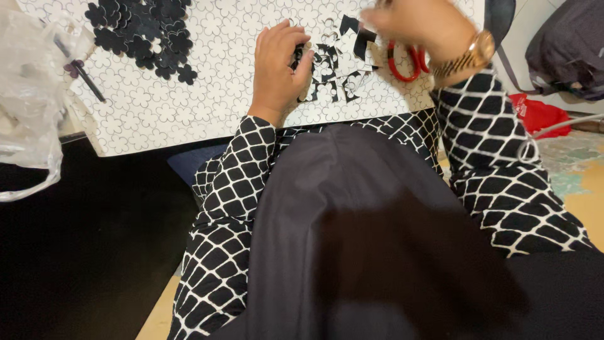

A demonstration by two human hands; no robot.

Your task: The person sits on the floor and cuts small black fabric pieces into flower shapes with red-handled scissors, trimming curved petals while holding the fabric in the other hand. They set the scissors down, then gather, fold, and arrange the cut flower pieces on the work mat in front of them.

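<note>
A white sheet printed with flower outlines [189, 107] lies in front of me. My left hand [280, 66] presses on it beside a cut-out area [336, 69] where black gaps show through. My right hand [415, 25], with a gold watch [472, 55] on the wrist, is curled over red-handled scissors [406, 63] at the right of that area; the blades are hidden. A pile of black flower-shaped pieces [145, 34] sits on the sheet at the upper left.
A clear plastic bag [28, 94] lies at the left edge. A black pen-like stick [85, 79] rests on the sheet near it. A red bag [538, 113] and a dark bag [566, 50] lie at the right. My lap in dark cloth fills the foreground.
</note>
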